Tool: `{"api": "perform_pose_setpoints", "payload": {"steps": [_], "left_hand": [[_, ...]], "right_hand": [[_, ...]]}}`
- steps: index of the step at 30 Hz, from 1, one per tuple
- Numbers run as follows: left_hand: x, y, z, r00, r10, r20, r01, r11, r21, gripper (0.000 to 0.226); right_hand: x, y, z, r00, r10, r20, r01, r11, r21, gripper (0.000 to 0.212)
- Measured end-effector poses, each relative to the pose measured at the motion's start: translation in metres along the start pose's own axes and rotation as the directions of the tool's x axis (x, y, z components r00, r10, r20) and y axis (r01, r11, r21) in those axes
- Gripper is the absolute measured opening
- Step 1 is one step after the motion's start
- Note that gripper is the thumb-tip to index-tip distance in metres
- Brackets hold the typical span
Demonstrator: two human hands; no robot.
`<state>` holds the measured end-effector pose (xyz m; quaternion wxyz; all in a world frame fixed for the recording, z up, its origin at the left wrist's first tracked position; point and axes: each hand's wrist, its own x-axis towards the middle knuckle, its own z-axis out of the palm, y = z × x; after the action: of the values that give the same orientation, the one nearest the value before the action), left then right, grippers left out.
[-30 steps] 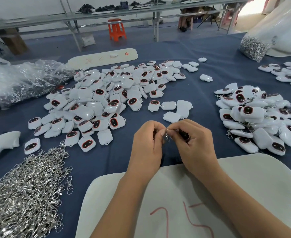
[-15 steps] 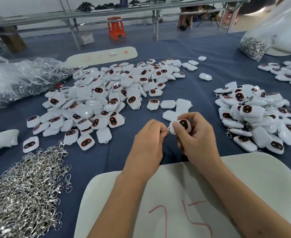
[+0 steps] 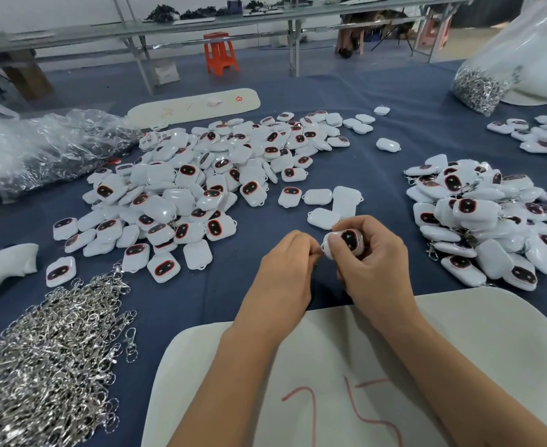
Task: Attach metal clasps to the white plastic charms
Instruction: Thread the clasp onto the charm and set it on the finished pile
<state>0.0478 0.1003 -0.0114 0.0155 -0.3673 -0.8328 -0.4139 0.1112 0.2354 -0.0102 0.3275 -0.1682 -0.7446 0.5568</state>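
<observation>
Landmark = white board [image 3: 459, 350] w/ red "75", at near edge of blue tabletop [image 3: 378, 162].

Just beyond board's far edge, both hands meet. R hand [image 3: 375, 269] grips one white charm [image 3: 346, 241], fingers curled round it, dark red-rimmed face up. L hand [image 3: 285, 272] touches charm's left corner w/ fingers [image 3: 307, 245] pinched narrow; what they pinch is hidden, can't tell if it's a clasp.

Left of board: big loose heap of metal clasps [image 3: 49, 359], silver, straight on tabletop, not in any container.

Beyond board & to the left: wide spread of charms [image 3: 201, 182], some face up, some face down. A few loose ones lie just past the hands.

Right of board, slightly beyond: tighter charm pile [image 3: 481, 221]; clasps visible on some at its near-left edge.

Far right of board: clear plastic bag [image 3: 497, 69], its lower corner packed w/ silver metal bits; white stuff behind. More charms [image 3: 539, 137] near it.

Far left: crumpled clear bag [image 3: 40, 146], contents dark, unclear. White molded piece [image 3: 1, 269] near clasp heap.

Well beyond board: second white board [image 3: 194, 106] flat on tabletop; orange stool [image 3: 219, 53] past it.
</observation>
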Motion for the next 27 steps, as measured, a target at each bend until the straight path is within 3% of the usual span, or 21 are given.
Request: {"api": "perform_pose_setpoints", "payload": {"steps": [10,19,23,27], "left_hand": [[-0.002,0.0,0.003,0.999,-0.03,0.018,0.028,0.995,0.1,0.029],[-0.004,0.009,0.002,0.993,-0.109,0.037,0.101,0.978,0.182,0.032],[-0.003,0.01,0.002,0.992,-0.123,0.031,0.114,0.97,0.213,0.03],[-0.002,0.011,0.005,0.993,-0.117,-0.016,0.118,0.977,0.179,0.022]], "right_hand": [[-0.001,-0.002,0.003,0.999,-0.05,0.005,0.05,0.986,-0.158,0.02],[0.001,0.0,0.001,1.0,0.009,0.025,-0.004,0.979,-0.204,0.016],[0.003,0.002,0.0,0.993,0.1,0.055,-0.09,0.982,-0.169,0.014],[0.004,0.001,-0.002,0.971,0.214,0.106,-0.214,0.977,-0.019,0.013]]}}
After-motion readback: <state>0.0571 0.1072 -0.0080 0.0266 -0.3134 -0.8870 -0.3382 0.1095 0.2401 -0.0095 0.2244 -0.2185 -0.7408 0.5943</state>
